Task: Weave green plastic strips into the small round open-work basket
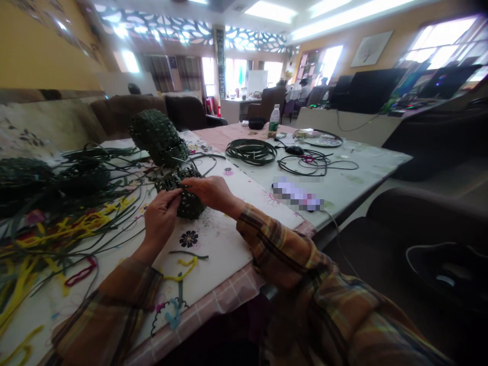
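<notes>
A small dark green woven basket piece (pixel 186 195) rests on the flowered tablecloth (pixel 213 239) in front of me. My left hand (pixel 160 218) pinches its near left edge, fingers closed on the weave. My right hand (pixel 208 192) grips the piece from the right, fingers curled over its top edge. Loose green strips trail from the piece toward the left. Both my sleeves are plaid.
A finished green woven basket (pixel 158 136) stands just behind. Tangled green, yellow and red strips (pixel 57 223) cover the table's left. A coil of green strip (pixel 251 151), black cables (pixel 316 163) and a water bottle (pixel 273 120) lie farther right. Chairs and people are in the background.
</notes>
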`<state>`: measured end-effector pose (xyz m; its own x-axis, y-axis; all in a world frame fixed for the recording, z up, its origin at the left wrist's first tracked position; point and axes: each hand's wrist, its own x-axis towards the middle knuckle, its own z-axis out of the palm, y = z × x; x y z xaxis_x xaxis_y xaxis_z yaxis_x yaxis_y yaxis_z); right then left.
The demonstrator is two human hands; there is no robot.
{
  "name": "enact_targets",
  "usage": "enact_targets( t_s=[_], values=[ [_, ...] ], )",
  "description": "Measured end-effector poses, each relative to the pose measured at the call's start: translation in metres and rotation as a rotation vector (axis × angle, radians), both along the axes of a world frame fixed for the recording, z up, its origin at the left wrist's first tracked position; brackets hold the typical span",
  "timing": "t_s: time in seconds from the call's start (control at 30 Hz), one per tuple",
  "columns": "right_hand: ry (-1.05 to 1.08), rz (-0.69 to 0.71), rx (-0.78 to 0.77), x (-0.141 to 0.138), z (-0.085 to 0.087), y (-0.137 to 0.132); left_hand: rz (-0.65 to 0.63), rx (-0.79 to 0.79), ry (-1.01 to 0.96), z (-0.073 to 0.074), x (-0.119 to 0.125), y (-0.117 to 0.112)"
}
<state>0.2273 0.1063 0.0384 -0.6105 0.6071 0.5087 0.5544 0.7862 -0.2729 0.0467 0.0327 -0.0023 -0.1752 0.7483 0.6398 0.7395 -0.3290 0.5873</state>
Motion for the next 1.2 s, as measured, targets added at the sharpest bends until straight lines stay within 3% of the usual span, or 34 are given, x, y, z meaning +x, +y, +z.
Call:
enact_targets(
  t_s=[0.1,0.2,0.37,0.43,0.53,0.6,0.67,0.83,1.2],
  values=[
    [-0.189,-0.061,0.036,0.0,0.003,-0.006,-0.029,0.007,-0.008,0.0,0.0,-0.001],
    [-0.339,-0.034,0.071,-0.002,0.004,-0.012,0.016,0.039,-0.01,0.001,0.002,-0.002],
    [-0.34,0.093,0.063,-0.004,0.002,-0.008,0.123,0.063,0.014,0.001,0.01,-0.005],
    [-0.196,0.191,0.002,-0.001,-0.001,-0.002,0.134,0.057,0.003,0.001,0.012,-0.006],
    [0.239,0.349,-0.112,0.007,-0.003,0.005,0.121,0.033,-0.075,0.001,0.01,-0.006],
    [0.516,0.361,-0.161,0.012,-0.002,0.01,0.116,0.028,-0.131,0.002,0.009,-0.006],
    [0.638,0.309,-0.186,0.016,-0.001,0.015,0.102,0.044,-0.118,0.003,0.008,-0.006],
    [0.446,0.24,-0.296,0.018,-0.002,0.023,0.087,0.046,0.102,0.003,0.007,-0.005],
    [0.252,0.241,-0.301,0.02,0.001,0.022,0.106,0.004,0.148,0.003,0.005,-0.007]
  ],
)
